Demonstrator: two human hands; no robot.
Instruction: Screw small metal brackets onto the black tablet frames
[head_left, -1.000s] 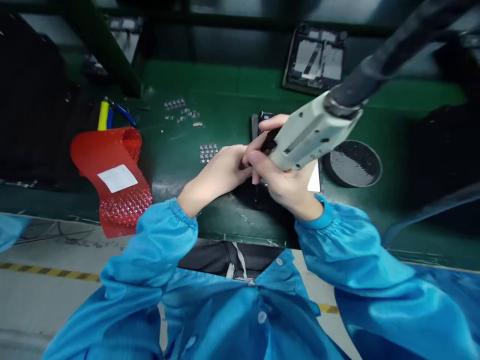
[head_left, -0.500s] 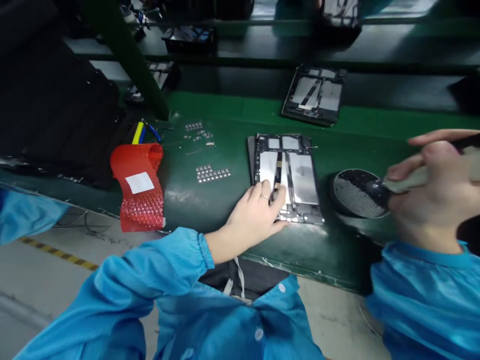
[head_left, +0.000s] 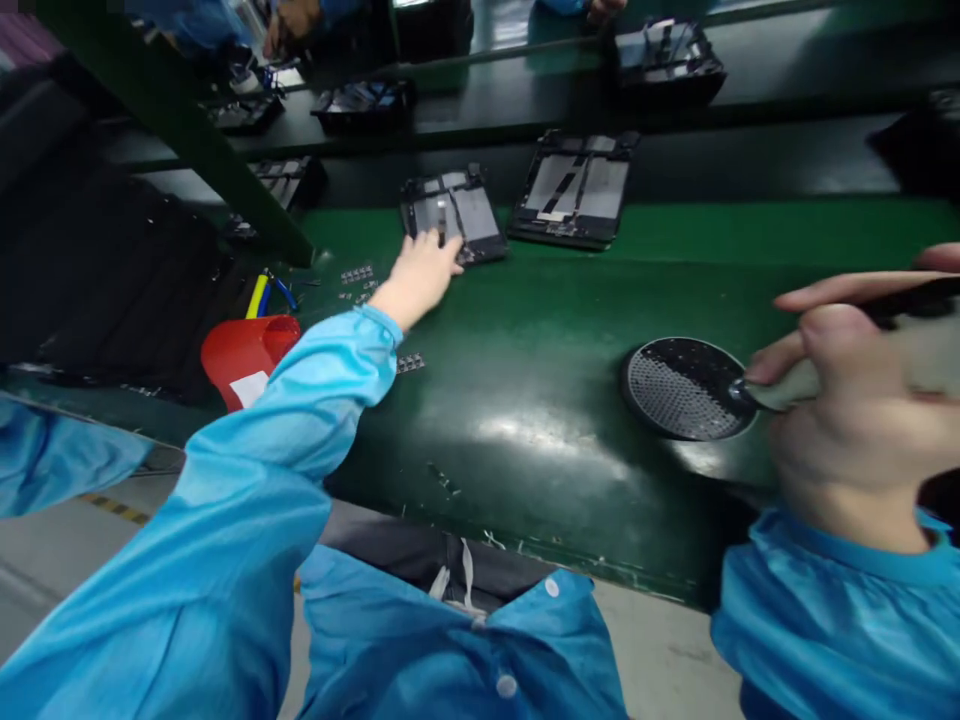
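Head view: the fingers of the left hand [head_left: 420,275] are spread on the near edge of an open tablet-like device [head_left: 478,212], beyond and well to the left of the round dish [head_left: 628,392]; whether they pinch it I cannot tell. The fingers of the right hand [head_left: 862,410], just right of the dish, are clamped round a pale tool [head_left: 934,350] whose tip reaches over the dish's rim. If that tip snags the rim, the dish could tip and spill its small bright pieces; an uneven push by the left hand could knock the device into the second device [head_left: 611,185], beyond the dish. The handled device lies askew, dark-framed, with light grey panels and a dark strip between. Farther left of the dish, small chips [head_left: 357,272] lie on the green bench [head_left: 525,330].
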